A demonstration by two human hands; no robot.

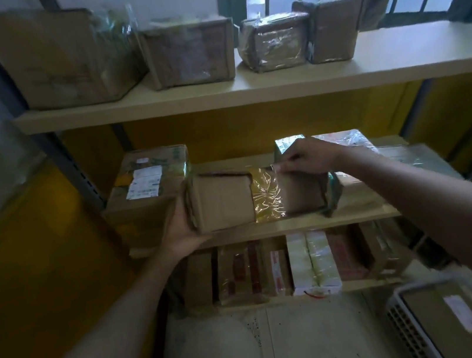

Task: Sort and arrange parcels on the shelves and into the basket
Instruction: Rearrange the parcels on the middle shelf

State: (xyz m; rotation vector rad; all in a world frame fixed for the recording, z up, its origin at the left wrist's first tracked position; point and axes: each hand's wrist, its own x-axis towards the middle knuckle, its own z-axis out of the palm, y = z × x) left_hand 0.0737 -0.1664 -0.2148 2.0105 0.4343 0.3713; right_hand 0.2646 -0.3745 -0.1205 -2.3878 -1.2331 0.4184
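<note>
Head camera, wide-angle, faces forward and down, near middle shelf (267,230); single view.

- The held parcel (222,201) is showing plain brown cardboard, with a glossy yellowish tape band (266,195) crossing its middle and green at its right end.
- The big box (144,193) is showing brown, with white labels and green print.
- The shelves (275,86) are showing pale cream, and the wall (251,127) behind is showing yellow.
- The low box (313,262) is showing white and pale yellow.
- The basket (407,334) is showing white, with a slotted pattern.
- The floor (301,348) is showing pale grey with dark specks.
</note>
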